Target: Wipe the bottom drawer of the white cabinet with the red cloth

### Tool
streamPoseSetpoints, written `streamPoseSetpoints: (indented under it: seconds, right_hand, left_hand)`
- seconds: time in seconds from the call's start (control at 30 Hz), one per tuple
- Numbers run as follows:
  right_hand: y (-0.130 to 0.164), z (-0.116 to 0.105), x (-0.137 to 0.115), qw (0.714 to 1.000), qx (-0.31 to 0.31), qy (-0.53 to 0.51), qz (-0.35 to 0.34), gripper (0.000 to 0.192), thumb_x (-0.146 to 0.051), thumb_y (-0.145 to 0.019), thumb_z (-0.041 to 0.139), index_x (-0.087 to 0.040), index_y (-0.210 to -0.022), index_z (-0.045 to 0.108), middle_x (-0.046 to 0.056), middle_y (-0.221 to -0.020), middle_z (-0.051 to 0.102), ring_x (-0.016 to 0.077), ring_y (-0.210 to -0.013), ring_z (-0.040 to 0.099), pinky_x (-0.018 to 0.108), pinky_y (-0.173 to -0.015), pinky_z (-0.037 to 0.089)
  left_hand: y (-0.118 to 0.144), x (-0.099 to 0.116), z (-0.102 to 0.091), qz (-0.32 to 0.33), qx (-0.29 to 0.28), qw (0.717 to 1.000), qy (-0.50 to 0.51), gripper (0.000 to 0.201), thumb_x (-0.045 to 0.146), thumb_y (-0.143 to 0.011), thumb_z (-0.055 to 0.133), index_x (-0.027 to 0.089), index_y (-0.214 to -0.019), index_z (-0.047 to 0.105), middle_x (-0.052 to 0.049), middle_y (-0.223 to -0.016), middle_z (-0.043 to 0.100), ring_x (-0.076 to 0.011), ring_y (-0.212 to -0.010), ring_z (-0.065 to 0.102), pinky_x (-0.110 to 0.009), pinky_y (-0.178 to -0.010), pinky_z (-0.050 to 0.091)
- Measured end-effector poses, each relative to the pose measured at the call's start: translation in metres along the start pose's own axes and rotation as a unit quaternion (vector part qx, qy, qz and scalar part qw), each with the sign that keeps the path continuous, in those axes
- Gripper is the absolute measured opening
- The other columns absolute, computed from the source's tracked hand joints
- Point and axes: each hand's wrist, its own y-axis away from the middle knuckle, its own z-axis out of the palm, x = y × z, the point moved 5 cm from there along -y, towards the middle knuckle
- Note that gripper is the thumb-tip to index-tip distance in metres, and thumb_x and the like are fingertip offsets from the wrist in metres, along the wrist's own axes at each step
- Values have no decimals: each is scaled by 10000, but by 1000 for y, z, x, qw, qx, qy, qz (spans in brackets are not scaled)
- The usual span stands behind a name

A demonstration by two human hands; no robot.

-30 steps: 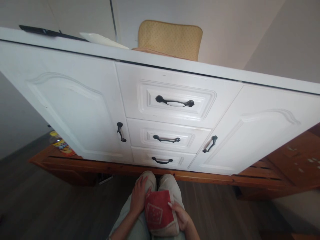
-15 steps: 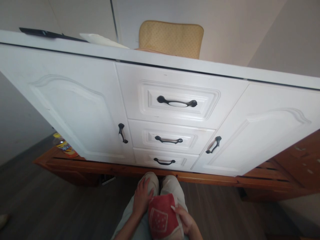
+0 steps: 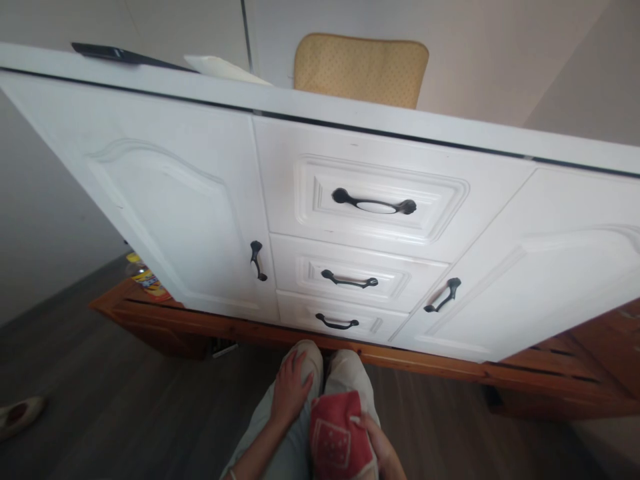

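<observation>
My left hand (image 3: pixel 293 390) lies flat on my left knee, fingers spread over the light trousers (image 3: pixel 263 427) and holding nothing. A red cloth (image 3: pixel 340 433) with a pale printed square of dots and a pale edge rests on my right thigh. My right hand (image 3: pixel 377 441) grips its right edge, thumb on top and the other fingers mostly hidden. Just beyond my knees stands a white cabinet (image 3: pixel 200 233) with its drawers and doors closed; neither hand touches it. Dark handles, such as the top drawer handle (image 3: pixel 374 202), are on its front.
The cabinet stands on a reddish wooden slatted base (image 3: pixel 425 363). A bottle with a yellow and red label (image 3: pixel 150 280) is at its left. On top are a dark flat object (image 3: pixel 125 56) and a white item (image 3: pixel 227 69). A yellow chair back (image 3: pixel 363 70) rises behind. A shoe (image 3: pixel 23 415) is at far left.
The view has shifted, so the cabinet appears farther right, and more of the shoe shows at left. My left hand still rests on the knee, and my right hand still holds the red cloth.
</observation>
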Motion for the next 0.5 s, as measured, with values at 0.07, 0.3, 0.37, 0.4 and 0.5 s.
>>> streamPoseSetpoints:
  seconds: [0.07,0.3,0.37,0.4,0.5]
  right_hand:
    - [1,0,2,1000,8,-8,10,434,-467,-597,903,-180,-914,825,98,-898,844,294,-795,768,492,-938,575]
    - [3,8,0,999,21,-17,36,458,-492,-598,917,-232,-961,819,82,-992,851,330,-923,785,540,-1020,558]
    - [5,9,-1,999,18,-8,46,477,-516,-604,906,-226,-973,821,98,-1019,848,357,-934,787,581,-1026,553]
    - [6,9,-2,999,20,-4,46,478,-521,-613,899,-219,-976,822,104,-1021,846,368,-939,787,596,-1027,551]
    - [7,10,-8,1000,19,17,17,460,-512,-636,879,-193,-963,827,128,-971,844,398,-927,785,636,-998,556]
  left_hand:
    - [1,1,0,0,1,1000,1,577,339,-951,529,196,-1509,552,-137,-1606,506,-314,-1467,488,-448,-1183,423]
    - [2,-1,0,5,16,1000,4,575,343,-951,545,198,-1508,555,-133,-1602,512,-312,-1471,487,-440,-1171,438]
    - [2,-1,0,6,12,1000,2,572,346,-957,533,202,-1510,550,-128,-1599,514,-307,-1472,484,-434,-1171,433]
    - [2,-1,0,6,11,1000,0,574,343,-957,530,203,-1513,546,-126,-1599,514,-305,-1470,486,-431,-1174,429]
    - [3,0,-2,6,9,1000,-8,580,343,-960,521,200,-1521,534,-127,-1597,514,-305,-1468,487,-428,-1181,420]
